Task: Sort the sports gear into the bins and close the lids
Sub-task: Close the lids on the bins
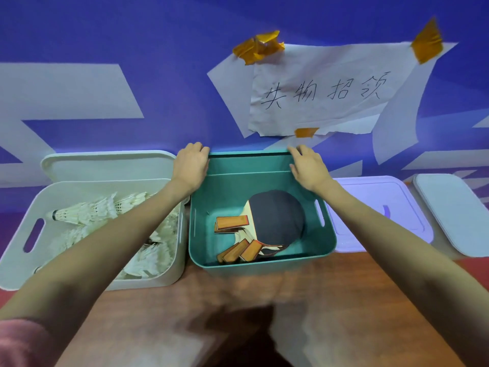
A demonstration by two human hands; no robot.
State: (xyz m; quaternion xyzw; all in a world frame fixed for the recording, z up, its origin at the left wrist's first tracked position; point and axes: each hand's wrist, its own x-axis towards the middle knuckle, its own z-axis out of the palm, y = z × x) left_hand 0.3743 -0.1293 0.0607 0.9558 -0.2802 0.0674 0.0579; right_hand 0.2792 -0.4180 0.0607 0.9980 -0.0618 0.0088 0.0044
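A teal bin [262,260] stands in the middle of the table with several table tennis paddles [275,223] lying inside. Its teal lid [248,162] stands upright behind it against the wall. My left hand [191,165] grips the lid's top left corner. The lid's top right corner is held by my right hand [307,168]. To the left, a white bin [31,255] holds several white shuttlecocks [84,211], and its white lid [105,165] leans upright behind it. My left forearm crosses above that bin.
A lavender bin [381,207] with its lid on sits right of the teal bin, and a pale grey lidded bin [455,210] stands further right. A taped paper sign [325,91] hangs on the blue wall. Brown tabletop [238,313] lies in front.
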